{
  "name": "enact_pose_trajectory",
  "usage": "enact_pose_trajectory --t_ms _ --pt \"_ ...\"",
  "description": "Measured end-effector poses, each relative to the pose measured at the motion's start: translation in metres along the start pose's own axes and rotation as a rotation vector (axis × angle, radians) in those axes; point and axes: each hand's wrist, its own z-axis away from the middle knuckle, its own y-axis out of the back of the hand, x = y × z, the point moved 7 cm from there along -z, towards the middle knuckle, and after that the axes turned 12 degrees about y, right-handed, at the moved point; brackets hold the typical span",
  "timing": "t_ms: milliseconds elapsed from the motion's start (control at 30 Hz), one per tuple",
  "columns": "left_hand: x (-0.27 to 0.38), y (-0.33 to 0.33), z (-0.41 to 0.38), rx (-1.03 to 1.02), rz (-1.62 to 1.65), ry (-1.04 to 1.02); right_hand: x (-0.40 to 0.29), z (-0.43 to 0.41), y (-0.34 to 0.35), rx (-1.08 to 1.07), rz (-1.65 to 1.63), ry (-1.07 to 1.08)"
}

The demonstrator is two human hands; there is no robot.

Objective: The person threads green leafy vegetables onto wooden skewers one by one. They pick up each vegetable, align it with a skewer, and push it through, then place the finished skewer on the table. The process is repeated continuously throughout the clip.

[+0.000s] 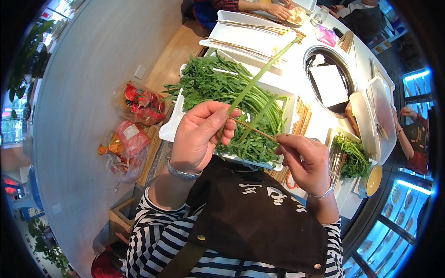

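Observation:
My left hand (205,128) pinches a long green stem (259,76) between thumb and fingers; it slants up and away over the tray. In my right hand (306,158) is a thin bamboo skewer (259,131), whose far end meets the left fingertips. A shorter green stem piece (259,116) crosses the skewer; whether it is pierced I cannot tell. Below both hands lies a white plastic tray (170,125), heaped with leafy greens (215,83) that look like garland chrysanthemum.
Bundled skewers (303,113) lie right of the tray, near orange-handled scissors (291,181). Beyond it, another white tray (229,29) holds skewers. A round hotpot well (307,64), a translucent bin (377,118) and a bowl (374,179) stand rightward. Another person's hands (280,10) work at the far end.

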Motion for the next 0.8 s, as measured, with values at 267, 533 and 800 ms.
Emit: enact_pose_trajectory --t_ms 267,533,800 --pt "-0.0036 0.0025 0.0029 0.075 0.036 0.001 0.0024 0.0040 -0.0025 0.000 -0.012 -0.007" --pt "-0.0059 0.0028 0.0054 0.071 0.005 -0.012 0.0033 0.0065 -0.0018 -0.005 -0.037 -0.022" --pt "-0.0046 0.0023 0.0085 0.109 -0.056 -0.047 0.0039 0.0088 -0.0019 -0.017 -0.048 -0.026"
